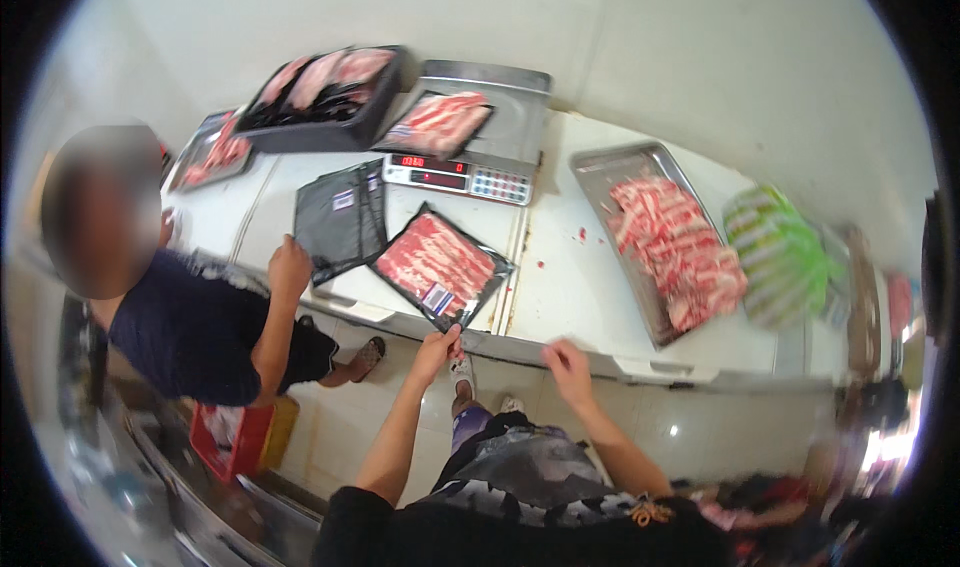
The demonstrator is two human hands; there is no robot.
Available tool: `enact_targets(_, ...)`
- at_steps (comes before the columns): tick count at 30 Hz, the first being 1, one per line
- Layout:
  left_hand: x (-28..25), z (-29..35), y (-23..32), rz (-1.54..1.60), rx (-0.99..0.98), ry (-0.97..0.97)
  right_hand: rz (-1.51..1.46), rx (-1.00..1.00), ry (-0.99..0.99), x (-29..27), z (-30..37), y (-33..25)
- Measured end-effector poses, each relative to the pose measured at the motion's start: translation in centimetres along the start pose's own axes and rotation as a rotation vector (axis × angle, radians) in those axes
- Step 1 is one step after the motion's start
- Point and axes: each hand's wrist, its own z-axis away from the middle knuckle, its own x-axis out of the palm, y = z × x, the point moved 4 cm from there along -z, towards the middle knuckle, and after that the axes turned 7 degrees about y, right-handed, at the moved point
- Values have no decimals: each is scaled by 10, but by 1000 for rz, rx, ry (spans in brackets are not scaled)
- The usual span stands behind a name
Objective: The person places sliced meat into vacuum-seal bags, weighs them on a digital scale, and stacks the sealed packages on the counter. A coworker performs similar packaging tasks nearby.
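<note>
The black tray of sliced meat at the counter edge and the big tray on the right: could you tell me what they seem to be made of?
The black rectangular tray of sliced meat, pinched at its near corner by the left hand, looks like thin plastic under glossy clear film, judging by the sheen. The large grey metal tray looks like stainless steel: dull silver with a raised rim.

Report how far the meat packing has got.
Done: packed trays sit in the black crate, and one on the scale. In hand: the left hand grips a filled tray; the right hand is free. Left: loose sliced meat on the metal tray.
</note>
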Motion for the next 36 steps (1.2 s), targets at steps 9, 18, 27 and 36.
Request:
enact_targets(9,3,-22,-8,152,-14,-149,-159,89,8,-55,48,-1)
enact_targets(18,-34,-29,-16,215,-22,-121,8,63,23,-31,35,6)
enact_targets(27,-21,-60,8,-318,58,-612,-568,560,348,-46,100,33)
enact_targets(36,-58,45,141,-1231,363,-696,53,105,508,1,63,2)
